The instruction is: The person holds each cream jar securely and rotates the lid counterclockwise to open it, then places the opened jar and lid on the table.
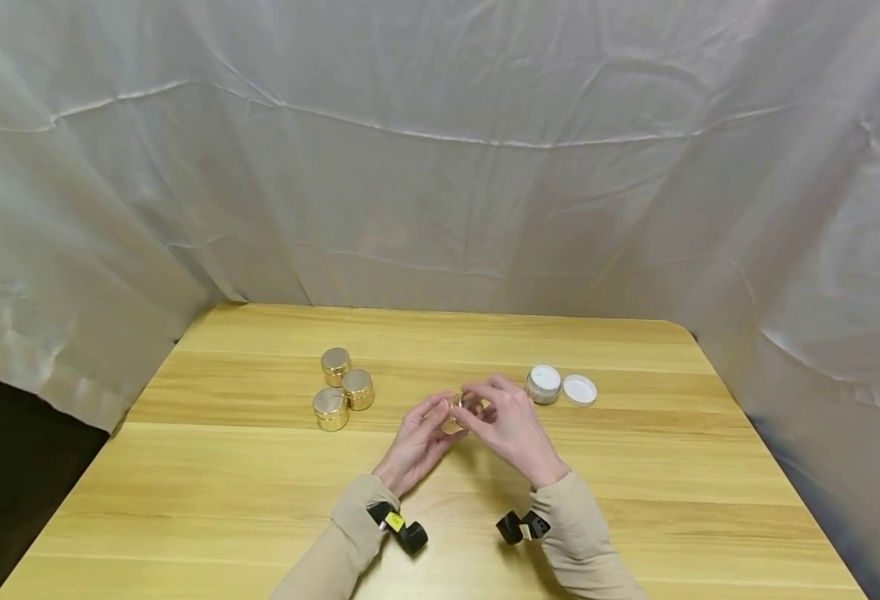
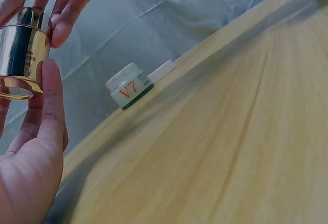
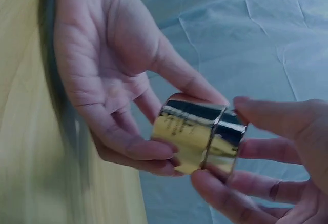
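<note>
Between both hands, above the table, is a shiny gold jar (image 3: pixel 187 134) with a gold lid (image 3: pixel 225 142) on it. My left hand (image 1: pixel 417 442) holds the jar's body, thumb on one side and fingers on the other. With thumb and fingers spread around the lid's rim, my right hand (image 1: pixel 511 425) grips that end. In the right wrist view a thin seam runs between lid and body. Small printing shows on the jar's side. The left wrist view catches the jar's body (image 2: pixel 23 49) at its left edge, the right hand above and the left below.
Three closed gold jars (image 1: pixel 331 408) stand in a cluster to the left. At the right, past the right hand, stands an open white-topped jar (image 1: pixel 543 385) marked V7, with a white lid (image 1: pixel 580 390) lying beside it. A pale curtain (image 1: pixel 440 208) hangs behind the wooden table (image 1: pixel 207 500).
</note>
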`<act>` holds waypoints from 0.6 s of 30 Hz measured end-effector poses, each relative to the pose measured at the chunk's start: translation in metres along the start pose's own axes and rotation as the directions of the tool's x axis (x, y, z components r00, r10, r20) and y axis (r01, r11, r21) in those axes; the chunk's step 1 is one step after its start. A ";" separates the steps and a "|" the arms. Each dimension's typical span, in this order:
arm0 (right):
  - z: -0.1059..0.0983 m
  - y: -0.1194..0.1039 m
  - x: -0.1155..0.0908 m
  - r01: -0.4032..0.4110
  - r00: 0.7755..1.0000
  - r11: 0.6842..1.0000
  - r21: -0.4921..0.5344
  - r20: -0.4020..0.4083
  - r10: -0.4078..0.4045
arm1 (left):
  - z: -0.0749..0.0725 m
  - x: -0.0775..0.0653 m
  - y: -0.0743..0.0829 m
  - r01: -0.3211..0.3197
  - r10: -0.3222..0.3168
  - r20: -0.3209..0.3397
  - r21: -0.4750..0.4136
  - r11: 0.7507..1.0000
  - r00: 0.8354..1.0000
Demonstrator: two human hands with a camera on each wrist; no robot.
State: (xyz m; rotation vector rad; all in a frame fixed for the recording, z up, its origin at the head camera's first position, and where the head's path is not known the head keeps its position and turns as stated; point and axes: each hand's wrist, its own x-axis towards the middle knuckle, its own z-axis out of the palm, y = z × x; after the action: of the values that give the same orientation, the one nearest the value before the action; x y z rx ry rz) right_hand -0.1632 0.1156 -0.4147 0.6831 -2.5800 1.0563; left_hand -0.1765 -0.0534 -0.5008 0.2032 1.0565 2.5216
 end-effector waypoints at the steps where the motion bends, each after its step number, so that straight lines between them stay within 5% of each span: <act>1: -0.001 0.000 0.000 0.000 1.000 1.000 -0.009 0.006 0.000 | 0.000 0.000 0.000 0.002 -0.002 0.006 0.011 1.000 1.000; 8: -0.005 -0.003 -0.001 -0.021 0.999 0.995 -0.093 0.039 0.025 | 0.000 0.001 -0.002 0.003 -0.007 0.036 0.092 0.996 0.999; 18: -0.006 -0.004 -0.003 -0.017 0.998 0.995 -0.095 0.057 0.022 | 0.003 0.000 -0.004 -0.001 0.000 0.010 0.099 0.995 1.000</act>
State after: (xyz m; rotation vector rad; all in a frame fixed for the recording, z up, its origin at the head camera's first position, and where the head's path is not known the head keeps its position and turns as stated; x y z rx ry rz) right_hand -0.1583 0.1180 -0.4088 0.6762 -2.6723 0.9263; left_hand -0.1748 -0.0487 -0.5009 0.2438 1.1785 2.4686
